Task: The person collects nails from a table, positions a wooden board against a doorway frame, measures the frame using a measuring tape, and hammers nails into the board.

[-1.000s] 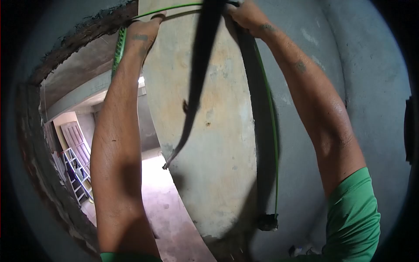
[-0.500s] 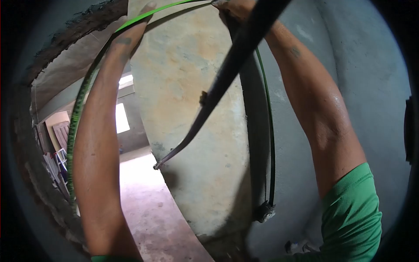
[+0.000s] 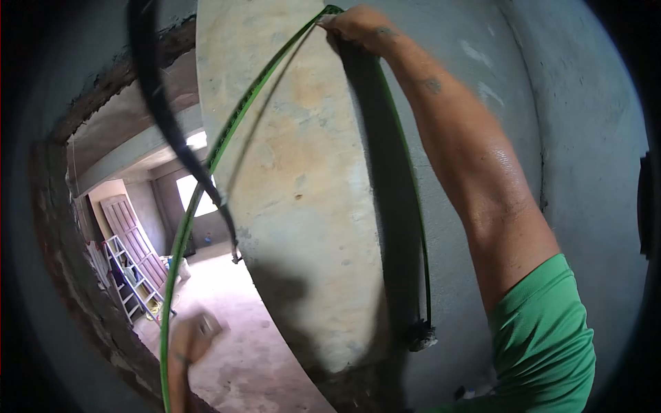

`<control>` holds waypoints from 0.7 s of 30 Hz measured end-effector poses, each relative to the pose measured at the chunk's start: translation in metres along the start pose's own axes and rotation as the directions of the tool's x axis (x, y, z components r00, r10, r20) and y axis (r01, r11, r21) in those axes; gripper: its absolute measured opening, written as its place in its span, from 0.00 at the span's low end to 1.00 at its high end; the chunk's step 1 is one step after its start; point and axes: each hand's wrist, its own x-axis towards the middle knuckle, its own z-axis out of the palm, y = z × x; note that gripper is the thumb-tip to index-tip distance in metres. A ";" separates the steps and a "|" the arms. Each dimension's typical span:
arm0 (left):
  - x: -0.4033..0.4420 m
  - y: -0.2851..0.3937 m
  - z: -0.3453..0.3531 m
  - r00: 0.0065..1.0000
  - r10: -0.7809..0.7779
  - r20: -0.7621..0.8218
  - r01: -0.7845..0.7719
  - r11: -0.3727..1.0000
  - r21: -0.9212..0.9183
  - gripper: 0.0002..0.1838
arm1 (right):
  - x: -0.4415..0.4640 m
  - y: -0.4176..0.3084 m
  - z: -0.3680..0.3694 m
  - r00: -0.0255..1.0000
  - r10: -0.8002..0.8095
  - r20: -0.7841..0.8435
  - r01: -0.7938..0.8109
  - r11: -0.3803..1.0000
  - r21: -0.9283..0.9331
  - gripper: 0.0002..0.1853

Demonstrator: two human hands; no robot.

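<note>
A long, narrow green strip [image 3: 240, 112] with dark marks along it, resembling a tape measure blade, arches through the view. At its top bend my right hand [image 3: 351, 26] pinches it close to the pale wall panel [image 3: 303, 165]. From there one length hangs down to a rough grey lump [image 3: 422, 337] low on the wall; the other curves down to the lower left. Beside that lower length is my left hand [image 3: 196, 337], smeared by motion, so its fingers cannot be made out.
A black hose-like piece [image 3: 162, 96] hangs in front of me at upper left. Through a rough-edged opening on the left stand a stepladder [image 3: 132, 282] and a leaning door panel [image 3: 134, 234]. Grey plastered wall [image 3: 585, 172] lies to the right.
My left hand has dropped from the top of the strip to the lower left. The strip's left length now slants across the opening. The black hose has swung left in view.
</note>
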 end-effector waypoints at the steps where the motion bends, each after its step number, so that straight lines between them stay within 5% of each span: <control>1: -0.023 -0.031 0.048 0.978 0.102 0.183 -0.045 0.955 -0.293 0.14 | 0.002 0.001 -0.001 1.000 0.003 -0.007 -0.003 0.994 0.111 0.14; 2: -0.046 -0.062 0.095 0.912 0.200 0.358 0.036 0.831 -0.555 0.13 | 0.007 -0.001 0.000 0.999 0.008 -0.037 -0.005 0.997 0.082 0.18; 3: -0.070 0.003 0.090 0.817 0.464 0.342 -0.348 0.870 -0.350 0.11 | 0.021 0.007 0.002 0.999 0.015 -0.035 -0.012 0.996 0.088 0.18; 4: -0.086 0.057 0.071 0.663 0.216 0.717 -0.168 0.976 -0.139 0.27 | 0.035 0.014 0.004 0.995 -0.092 0.023 0.092 0.996 -0.004 0.20; 5: -0.102 0.111 0.063 0.743 0.418 0.523 -0.281 0.903 -0.324 0.20 | 0.042 0.019 0.006 0.976 -0.197 0.093 0.205 0.975 -0.088 0.21; 6: -0.098 0.128 0.079 0.695 0.443 0.567 -0.314 0.896 -0.315 0.23 | 0.022 0.013 -0.002 0.983 -0.156 0.095 0.156 0.988 0.000 0.21; 8: -0.081 0.164 0.098 0.728 0.671 0.140 -0.585 0.715 -0.382 0.10 | 0.030 0.019 0.002 0.976 -0.176 0.126 0.177 0.984 0.008 0.21; 9: -0.069 0.183 0.097 0.791 0.610 0.051 -0.531 0.724 -0.440 0.08 | 0.035 0.015 -0.004 0.970 -0.198 0.143 0.199 0.980 0.005 0.20; 11: -0.027 0.242 0.064 0.704 0.613 -0.359 -0.699 0.687 -0.198 0.07 | 0.045 0.021 0.004 0.972 -0.208 0.106 0.208 0.978 0.011 0.21; 12: -0.007 0.271 0.048 0.615 0.574 -0.541 -0.706 0.707 -0.052 0.09 | 0.048 0.022 0.008 0.973 -0.219 0.069 0.219 0.976 0.010 0.21; 13: 0.014 0.295 0.037 0.657 0.399 -0.640 -0.594 0.796 -0.113 0.10 | 0.050 0.022 0.009 0.973 -0.223 0.066 0.223 0.975 0.009 0.21; 15: 0.060 0.331 0.011 0.450 0.248 -0.858 -0.531 0.847 -0.034 0.09 | 0.052 0.024 0.014 0.951 -0.310 -0.008 0.306 0.942 -0.140 0.22; 19: 0.139 0.378 -0.048 0.113 0.207 -0.972 -0.442 0.886 0.138 0.14 | 0.057 0.020 0.018 0.950 -0.308 -0.048 0.291 0.931 -0.221 0.23; 21: 0.174 0.389 -0.063 0.178 0.243 -0.954 -0.359 0.918 0.167 0.13 | 0.050 0.018 0.006 0.965 -0.254 0.062 0.260 0.955 -0.141 0.23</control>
